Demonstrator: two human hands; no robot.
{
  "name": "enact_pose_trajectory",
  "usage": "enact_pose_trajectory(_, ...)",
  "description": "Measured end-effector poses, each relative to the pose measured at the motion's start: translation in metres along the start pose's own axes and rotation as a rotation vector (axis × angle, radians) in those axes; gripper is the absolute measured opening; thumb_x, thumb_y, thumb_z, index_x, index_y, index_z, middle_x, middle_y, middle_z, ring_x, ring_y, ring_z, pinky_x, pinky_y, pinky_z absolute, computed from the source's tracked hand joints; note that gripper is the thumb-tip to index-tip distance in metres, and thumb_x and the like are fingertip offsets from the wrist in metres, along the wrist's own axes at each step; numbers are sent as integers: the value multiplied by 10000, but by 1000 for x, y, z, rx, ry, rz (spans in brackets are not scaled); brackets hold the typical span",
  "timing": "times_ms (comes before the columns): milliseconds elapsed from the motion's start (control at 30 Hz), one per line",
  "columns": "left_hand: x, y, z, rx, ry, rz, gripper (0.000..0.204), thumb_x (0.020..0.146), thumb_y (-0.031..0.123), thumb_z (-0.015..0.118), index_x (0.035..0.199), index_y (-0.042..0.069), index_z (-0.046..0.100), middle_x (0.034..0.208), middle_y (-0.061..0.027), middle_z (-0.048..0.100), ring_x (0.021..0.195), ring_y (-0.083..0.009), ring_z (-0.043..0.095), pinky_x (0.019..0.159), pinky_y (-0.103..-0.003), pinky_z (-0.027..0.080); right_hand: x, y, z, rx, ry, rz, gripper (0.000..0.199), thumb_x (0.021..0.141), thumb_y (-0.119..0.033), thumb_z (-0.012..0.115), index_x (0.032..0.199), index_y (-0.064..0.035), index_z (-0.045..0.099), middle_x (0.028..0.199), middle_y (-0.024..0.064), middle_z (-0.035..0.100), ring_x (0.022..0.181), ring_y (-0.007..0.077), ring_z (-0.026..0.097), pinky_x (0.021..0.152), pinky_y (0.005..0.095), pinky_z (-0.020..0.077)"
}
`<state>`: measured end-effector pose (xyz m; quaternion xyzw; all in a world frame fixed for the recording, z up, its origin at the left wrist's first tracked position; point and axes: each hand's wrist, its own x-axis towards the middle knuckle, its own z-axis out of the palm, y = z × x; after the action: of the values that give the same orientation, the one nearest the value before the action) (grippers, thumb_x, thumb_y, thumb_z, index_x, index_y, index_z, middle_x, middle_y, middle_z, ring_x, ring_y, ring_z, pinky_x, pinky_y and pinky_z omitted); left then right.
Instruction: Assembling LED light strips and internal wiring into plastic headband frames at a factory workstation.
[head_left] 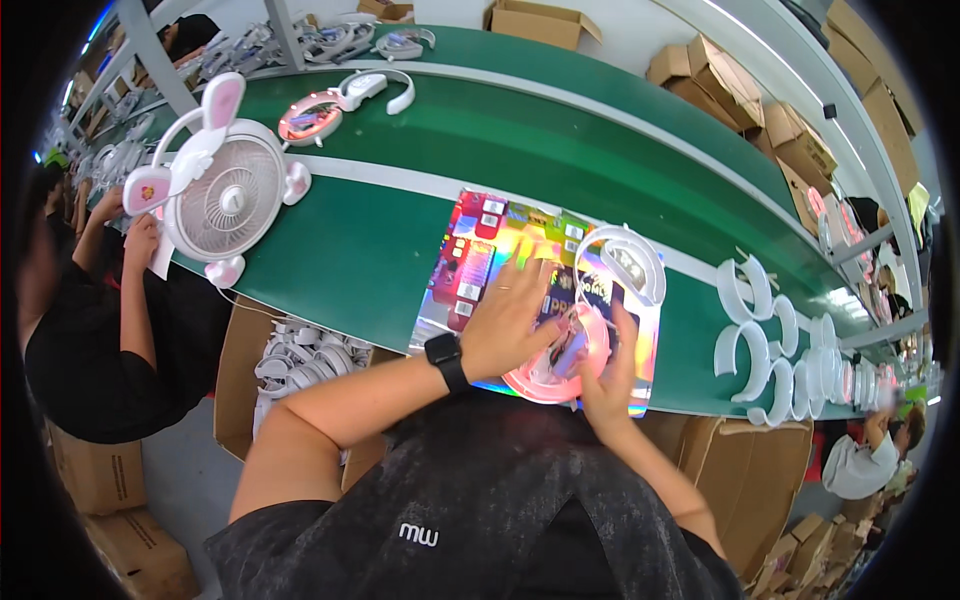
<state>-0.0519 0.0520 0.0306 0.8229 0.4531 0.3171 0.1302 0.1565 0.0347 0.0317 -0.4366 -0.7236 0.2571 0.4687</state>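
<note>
The green table (345, 250) runs beneath both hands and far out on either side. A co-worker (112, 350) is well off to the left of the left hand. One carton (236, 375), with white parts inside, lies below the left forearm; another carton (755, 455) is just right of the right forearm. A white fan (232, 205) with rabbit ears stands left of and beyond the left hand. The shiny sheet (447, 300) lies flat under both hands.

The left hand (512, 308) is spread, fingers pointing away over the sheet. The right hand (612, 378) has its thumb by the ring's right side and its fingers stretched forward; I cannot tell whether it pinches it. White bands (725, 358) stand to its right. A white housing (640, 262) sits just beyond its fingertips. The pink-lit ring (527, 386) is between the hands, over the sheet. A black watch (447, 362) circles the left wrist.
</note>
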Motion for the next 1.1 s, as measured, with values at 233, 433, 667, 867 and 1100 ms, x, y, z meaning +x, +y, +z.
enact_pose_trajectory(233,-29,11,12,-260,212,-417,447,886,229,595,1245,-37,581,1428,-276,466,1398,-448,330,1144,-490,293,-29,20,-14,122,32,340,394,908,-64,598,1277,45,510,1154,146,589,1073,237,557,952,338,452)
enact_pose_trajectory(433,-12,32,6,-432,252,-475,472,965,355,582,1326,56,530,1116,-219,676,979,-402,662,803,-460,539,-1,29,-20,634,97,576,320,1051,-233,517,1209,34,597,1082,73,673,971,116,620,872,253,493)
enact_pose_trajectory(667,-5,1,-7,-191,89,-373,553,993,435,493,1378,38,497,1213,-236,602,1097,-395,567,890,-494,449,36,39,-18,486,64,612,363,1027,-309,570,1139,27,651,1026,56,696,905,107,624,800,251,497)
enact_pose_trajectory(867,-14,-7,-2,414,-231,-275,817,937,659,433,1457,30,438,1559,-211,329,1481,-378,223,1131,-677,138,173,163,-42,463,299,656,520,1012,-468,540,1204,8,629,1150,84,680,974,170,651,829,306,523)
enact_pose_trajectory(1100,23,-92,-45,-48,75,-304,341,850,202,653,1145,31,666,1148,-155,663,1096,-344,627,924,-418,515,253,206,-45,480,630,594,697,963,-465,607,1430,17,417,1422,196,443,1226,292,551,969,408,502)
